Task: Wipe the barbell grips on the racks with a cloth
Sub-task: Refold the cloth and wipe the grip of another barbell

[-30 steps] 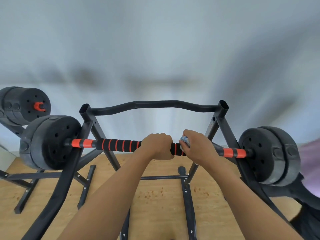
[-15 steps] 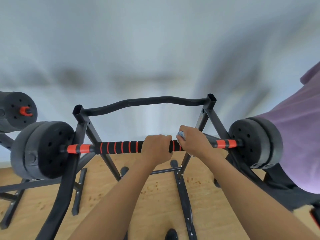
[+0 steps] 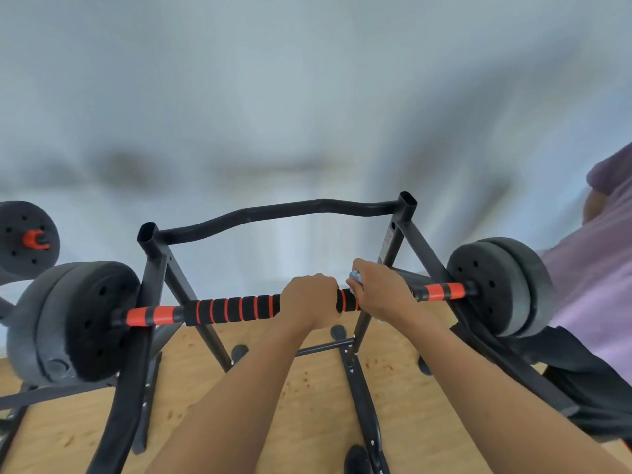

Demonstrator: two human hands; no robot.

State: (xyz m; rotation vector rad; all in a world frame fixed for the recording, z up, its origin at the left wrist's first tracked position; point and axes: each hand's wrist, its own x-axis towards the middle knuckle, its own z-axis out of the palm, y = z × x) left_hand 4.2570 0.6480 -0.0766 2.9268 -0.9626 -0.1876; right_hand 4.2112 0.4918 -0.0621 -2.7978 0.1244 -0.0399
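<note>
Black steel rack point(image 3: 273, 212) standing on pale wooden floor point(image 3: 68, 439), barbell point(image 3: 232, 307) lying across its two uprights, weight plates point(image 3: 85, 319) at both ends outside the frame

Arms: left forearm point(image 3: 239, 388) and right forearm point(image 3: 478, 381) bare along all the length in view. The left hand point(image 3: 309, 299) and right hand point(image 3: 381, 292) are bare too. Dark rounded shape point(image 3: 355, 460) at bottom centre, possibly a shoe toe; unclear.
</note>
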